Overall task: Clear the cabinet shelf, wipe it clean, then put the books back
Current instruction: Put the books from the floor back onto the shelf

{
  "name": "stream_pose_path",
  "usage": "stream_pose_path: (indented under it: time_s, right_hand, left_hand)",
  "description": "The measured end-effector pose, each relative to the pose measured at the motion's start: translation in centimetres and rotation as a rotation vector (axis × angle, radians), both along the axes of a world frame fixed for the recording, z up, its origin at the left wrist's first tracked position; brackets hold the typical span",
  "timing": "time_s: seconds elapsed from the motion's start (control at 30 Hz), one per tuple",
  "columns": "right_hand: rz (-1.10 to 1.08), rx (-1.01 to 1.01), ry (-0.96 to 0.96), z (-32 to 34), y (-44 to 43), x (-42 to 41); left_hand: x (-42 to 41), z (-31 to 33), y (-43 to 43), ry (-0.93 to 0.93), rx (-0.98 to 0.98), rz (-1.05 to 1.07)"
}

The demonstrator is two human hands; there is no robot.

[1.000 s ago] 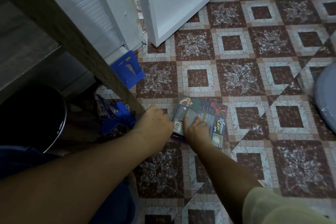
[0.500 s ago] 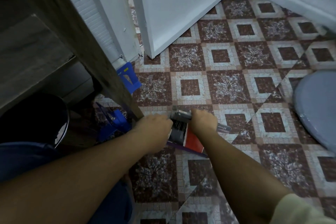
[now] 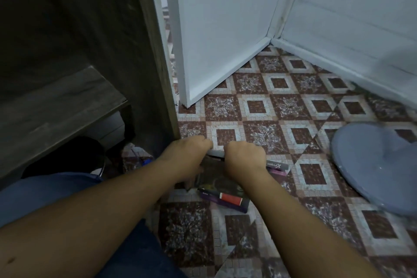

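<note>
Just below both grips, the stack of books [image 3: 225,198] stands tilted on its lower edge on the patterned floor tiles [image 3: 255,228]. The left grip [image 3: 187,153] and the right grip [image 3: 244,160] sit side by side, fingers curled over the stack's top edge and clamped on it. Left of the left grip is the dark cabinet shelf [image 3: 56,108]. Beyond both grips is a white door [image 3: 221,29].

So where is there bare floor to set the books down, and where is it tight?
Bare tiles lie between the white door, the wall and the grey round base; also nearer, right of the right forearm. The visible cabinet shelf looks bare. Tight: by the cabinet side panel, where the left hand and right hand grip the books.
</note>
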State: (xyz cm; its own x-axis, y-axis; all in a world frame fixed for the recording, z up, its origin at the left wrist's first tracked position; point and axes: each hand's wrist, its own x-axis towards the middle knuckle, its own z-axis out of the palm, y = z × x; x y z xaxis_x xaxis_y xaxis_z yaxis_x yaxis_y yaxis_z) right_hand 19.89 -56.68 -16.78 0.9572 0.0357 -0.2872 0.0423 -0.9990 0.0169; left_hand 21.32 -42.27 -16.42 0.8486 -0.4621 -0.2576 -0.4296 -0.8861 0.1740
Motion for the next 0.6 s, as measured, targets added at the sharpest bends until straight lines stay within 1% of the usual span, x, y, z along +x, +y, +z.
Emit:
stream_pose_path:
  time_s: [0.07,0.13,0.27,0.33,0.47,0.6]
  right_hand:
    - [0.034,0.003,-0.038,3.3,1.0,-0.9]
    - [0.08,0.004,-0.087,6.5,2.2,-1.9]
    - [0.145,0.058,-0.136,12.1,5.0,-3.4]
    - [0.204,0.087,-0.201,14.4,6.8,-3.9]
    - [0.375,0.1,-0.361,16.7,11.4,-3.8]
    - [0.432,0.139,-0.476,17.0,16.1,-3.0]
  left_hand:
    - [-0.8,2.5,0.4,-0.073,-0.001,-0.032]
    - [-1.5,5.3,1.3,-0.128,0.033,-0.019]
    - [-2.8,11.4,4.5,-0.136,0.049,0.031]
    - [-3.8,14.0,7.1,-0.151,0.044,0.091]
    - [-6.0,17.0,13.0,-0.267,0.025,0.204]
    - [-8.2,18.3,19.3,-0.326,0.04,0.347]
